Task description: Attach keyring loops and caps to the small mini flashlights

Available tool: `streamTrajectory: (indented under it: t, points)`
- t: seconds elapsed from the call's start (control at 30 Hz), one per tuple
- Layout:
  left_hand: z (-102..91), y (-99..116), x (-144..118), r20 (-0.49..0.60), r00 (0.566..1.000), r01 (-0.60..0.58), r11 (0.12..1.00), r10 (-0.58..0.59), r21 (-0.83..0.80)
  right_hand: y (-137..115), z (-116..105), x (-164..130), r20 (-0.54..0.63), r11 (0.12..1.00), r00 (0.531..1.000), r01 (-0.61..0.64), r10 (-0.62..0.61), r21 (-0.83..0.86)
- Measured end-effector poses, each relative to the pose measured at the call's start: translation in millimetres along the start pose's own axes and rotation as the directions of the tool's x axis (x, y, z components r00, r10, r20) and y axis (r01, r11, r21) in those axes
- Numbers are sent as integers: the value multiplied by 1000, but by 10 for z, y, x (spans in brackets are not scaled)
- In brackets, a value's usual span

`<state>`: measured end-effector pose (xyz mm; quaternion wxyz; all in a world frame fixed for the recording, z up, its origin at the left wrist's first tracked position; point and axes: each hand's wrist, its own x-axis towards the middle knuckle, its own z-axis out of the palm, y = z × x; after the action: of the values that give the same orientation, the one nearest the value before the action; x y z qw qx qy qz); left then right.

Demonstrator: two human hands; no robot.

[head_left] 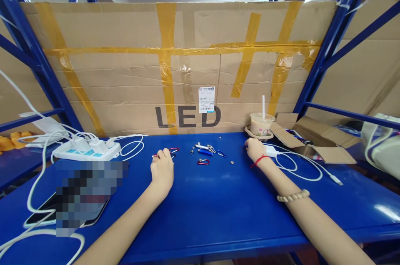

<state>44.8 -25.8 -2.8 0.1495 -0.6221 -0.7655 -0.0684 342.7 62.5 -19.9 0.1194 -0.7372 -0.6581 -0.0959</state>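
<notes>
Left of centre, the left hand [162, 170] is curling over a looped, metallic-looking red clip [175, 148], the right hand [255, 149] curling at centre-right, both grips hidden from me.

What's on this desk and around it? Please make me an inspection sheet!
Surface: shiny blue tabletop.
Job's things: silver tube, blue tube, red clip and small round pieces.
Clutter: drink cup, open carton, dark device partly blurred out.
Grip: left hand curled over red clip-like pieces; right hand by a white connector. Whether either holds anything is unclear.
Cables: white cables at both sides; power strip at left.
Surroundings: taped "LED" cardboard, blue shelf frame.
</notes>
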Motion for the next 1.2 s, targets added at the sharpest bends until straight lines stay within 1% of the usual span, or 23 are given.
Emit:
streamTrajectory:
  t: [0.1, 0.2, 0.3, 0.4, 0.47, 0.53, 0.57, 0.63, 0.7, 0.77, 0.83, 0.9, 0.93, 1.0, 1.1, 1.17, 1.2]
  points:
    - [-21, -10, -6, 42, 999, 31, 999, -32, 27, -12, 43, 23, 7, 992, 998, 67, -68, 107]
    - [-30, -21, -10, 64, 997, 31, 999, -33, 29, -96, 76, 14, -2, 956, 985, 168, -173, 242]
    - [-42, -36, 2, 80, 996, 22, 999, -25, 35, -243, 95, -31, -37, 889, 959, 275, -281, 366]
    - [-65, -41, 23, 115, 993, 4, 1000, -7, 26, -386, 91, -90, -86, 814, 928, 360, -362, 455]
    - [-89, -39, 32, 149, 989, -3, 1000, 3, 1, -440, 72, -122, -119, 762, 907, 405, -403, 506]
    - [-123, -35, 34, 182, 983, -5, 1000, 9, -22, -450, 48, -142, -158, 729, 896, 431, -414, 532]
    - [-143, -33, 33, 197, 980, -8, 1000, 14, -30, -441, 37, -147, -177, 733, 897, 434, -404, 524]
    - [-187, -28, 24, 226, 974, -21, 999, 32, -50, -405, 24, -145, -201, 777, 909, 417, -366, 471]
    - [-227, -22, 10, 253, 965, -47, 996, 66, -81, -358, 29, -129, -201, 825, 920, 390, -336, 408]
    - [-251, -13, -9, 266, 959, -75, 991, 102, -112, -316, 50, -102, -196, 843, 924, 381, -329, 381]
    - [-244, -2, -28, 257, 956, -103, 984, 139, -147, -287, 87, -68, -200, 848, 921, 387, -335, 363]
    - [-195, 15, -44, 221, 957, -143, 967, 190, -213, -273, 135, -33, -199, 853, 919, 392, -341, 346]
    - [-153, 27, -50, 192, 955, -170, 949, 225, -265, -271, 162, -15, -192, 856, 920, 390, -343, 340]
    - [-39, 62, -58, 108, 946, -242, 885, 307, -399, -277, 220, 21, -168, 861, 924, 382, -345, 335]
    - [153, 144, -73, -37, 900, -363, 697, 435, -619, -300, 302, 75, -132, 864, 925, 380, -356, 330]
    - [235, 206, -95, -94, 865, -406, 579, 492, -707, -318, 344, 113, -113, 861, 921, 389, -373, 327]
    - [249, 232, -110, -116, 852, -421, 536, 510, -732, -325, 361, 132, -104, 859, 918, 396, -384, 326]
